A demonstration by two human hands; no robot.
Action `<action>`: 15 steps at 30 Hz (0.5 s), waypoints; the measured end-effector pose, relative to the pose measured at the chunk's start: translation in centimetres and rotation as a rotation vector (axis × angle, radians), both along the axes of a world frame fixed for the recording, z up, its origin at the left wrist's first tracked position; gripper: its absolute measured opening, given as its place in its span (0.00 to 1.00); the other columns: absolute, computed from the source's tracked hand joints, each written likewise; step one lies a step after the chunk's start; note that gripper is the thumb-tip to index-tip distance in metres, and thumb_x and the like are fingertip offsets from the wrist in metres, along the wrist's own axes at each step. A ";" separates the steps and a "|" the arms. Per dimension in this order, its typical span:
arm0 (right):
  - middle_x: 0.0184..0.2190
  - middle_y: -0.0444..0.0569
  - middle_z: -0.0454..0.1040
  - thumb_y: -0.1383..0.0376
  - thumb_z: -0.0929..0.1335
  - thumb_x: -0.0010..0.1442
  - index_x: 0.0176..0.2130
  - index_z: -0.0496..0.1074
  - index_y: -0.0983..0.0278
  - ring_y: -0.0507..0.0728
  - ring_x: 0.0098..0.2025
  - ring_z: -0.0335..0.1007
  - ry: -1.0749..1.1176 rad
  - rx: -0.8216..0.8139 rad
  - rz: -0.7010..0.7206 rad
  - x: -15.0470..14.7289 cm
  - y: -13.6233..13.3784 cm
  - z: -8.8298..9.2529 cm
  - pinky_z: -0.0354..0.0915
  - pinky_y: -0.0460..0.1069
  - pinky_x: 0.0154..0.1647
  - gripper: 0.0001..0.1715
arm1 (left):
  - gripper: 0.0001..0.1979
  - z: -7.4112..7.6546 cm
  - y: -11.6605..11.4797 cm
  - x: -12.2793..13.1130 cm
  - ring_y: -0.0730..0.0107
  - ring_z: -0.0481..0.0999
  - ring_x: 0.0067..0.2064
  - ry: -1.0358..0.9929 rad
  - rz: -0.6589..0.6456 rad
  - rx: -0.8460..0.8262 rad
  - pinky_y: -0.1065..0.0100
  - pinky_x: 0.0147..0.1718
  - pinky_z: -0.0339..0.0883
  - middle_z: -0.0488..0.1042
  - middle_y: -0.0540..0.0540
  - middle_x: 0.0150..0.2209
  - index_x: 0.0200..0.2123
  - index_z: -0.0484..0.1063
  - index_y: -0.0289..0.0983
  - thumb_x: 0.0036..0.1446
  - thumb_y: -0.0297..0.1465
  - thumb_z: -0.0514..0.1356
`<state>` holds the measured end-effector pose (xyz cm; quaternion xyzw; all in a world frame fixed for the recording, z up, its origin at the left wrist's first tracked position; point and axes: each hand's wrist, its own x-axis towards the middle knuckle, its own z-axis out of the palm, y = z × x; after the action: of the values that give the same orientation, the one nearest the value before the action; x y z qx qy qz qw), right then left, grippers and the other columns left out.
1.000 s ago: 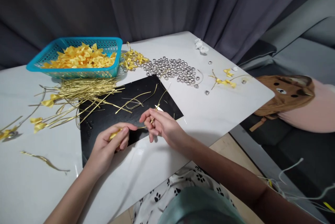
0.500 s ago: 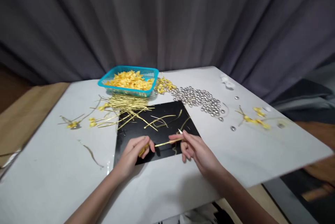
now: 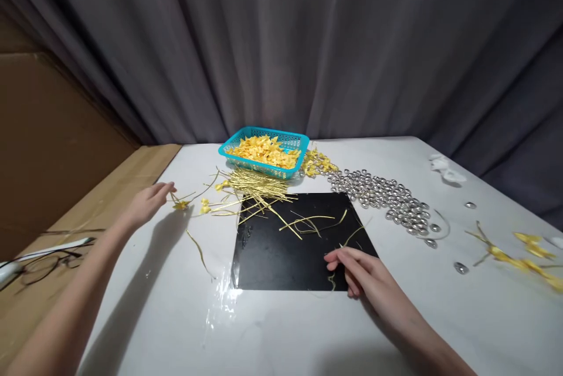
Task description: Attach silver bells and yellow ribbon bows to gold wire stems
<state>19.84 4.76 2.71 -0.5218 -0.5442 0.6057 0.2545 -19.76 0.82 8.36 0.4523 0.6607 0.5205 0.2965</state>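
Note:
My left hand (image 3: 152,203) is stretched out to the far left, fingertips pressed together over a small yellow bow (image 3: 180,205) with thin gold ends on the white table. Whether anything sits between those fingers cannot be made out. Over the right part of a black board (image 3: 281,261), my right hand (image 3: 363,270) is closed in a pinch. A small white pointed tip (image 3: 341,246) pokes out above its thumb and finger; the rest is hidden. Several loose gold ties (image 3: 308,223) lie on the board, and a bundle of them (image 3: 257,182) overlaps its far left corner.
A blue basket (image 3: 226,152) of yellow bows stands at the back. Silver beads (image 3: 382,191) spread to its right, with yellow bows (image 3: 528,264) at the right edge. Glasses (image 3: 48,267) lie on cardboard (image 3: 118,188) at the left. A grey curtain (image 3: 281,41) hangs behind.
My left hand has moved from the board to the far left, away from the right hand. The gold tie stretched between both hands no longer shows. The view has turned left.

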 end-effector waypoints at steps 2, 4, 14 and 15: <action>0.34 0.52 0.71 0.50 0.64 0.57 0.35 0.74 0.66 0.48 0.22 0.53 -0.046 0.003 0.041 -0.6 0.1 -0.5 0.55 0.47 0.25 0.23 | 0.09 0.0 0.3 -0.1 0.82 0.49 0.14 0.148 0.106 -0.031 0.73 0.20 0.35 0.55 0.62 0.13 0.26 0.68 0.35 0.59 0.28 0.57; 0.34 0.51 0.72 0.51 0.63 0.58 0.35 0.73 0.66 0.48 0.23 0.55 -0.082 0.012 0.069 -1.4 0.2 -0.6 0.54 0.46 0.24 0.21 | 0.06 -0.1 0.6 0.6 0.79 0.47 0.14 0.293 0.189 -0.064 0.72 0.21 0.35 0.53 0.62 0.14 0.31 0.67 0.36 0.60 0.30 0.56; 0.31 0.45 0.68 0.59 0.66 0.58 0.38 0.69 0.65 0.46 0.25 0.60 0.120 0.045 0.209 -9.7 1.0 2.3 0.56 0.41 0.19 0.12 | 0.18 -3.8 0.8 13.2 0.65 0.73 0.30 0.489 -0.392 -0.040 0.67 0.30 0.63 0.72 0.50 0.31 0.55 0.54 0.40 0.62 0.33 0.48; 0.31 0.45 0.68 0.60 0.68 0.57 0.38 0.68 0.65 0.45 0.23 0.59 0.161 0.039 0.232 -10.3 1.0 2.1 0.55 0.41 0.17 0.12 | 0.17 -4.2 0.6 14.0 0.64 0.76 0.36 0.497 -0.468 -0.026 0.66 0.33 0.66 0.74 0.46 0.37 0.55 0.53 0.40 0.62 0.32 0.47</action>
<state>9.54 5.81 4.86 -0.4002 -0.5903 0.6603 0.2354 -5.81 1.38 4.15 0.7007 0.5978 0.3037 0.2437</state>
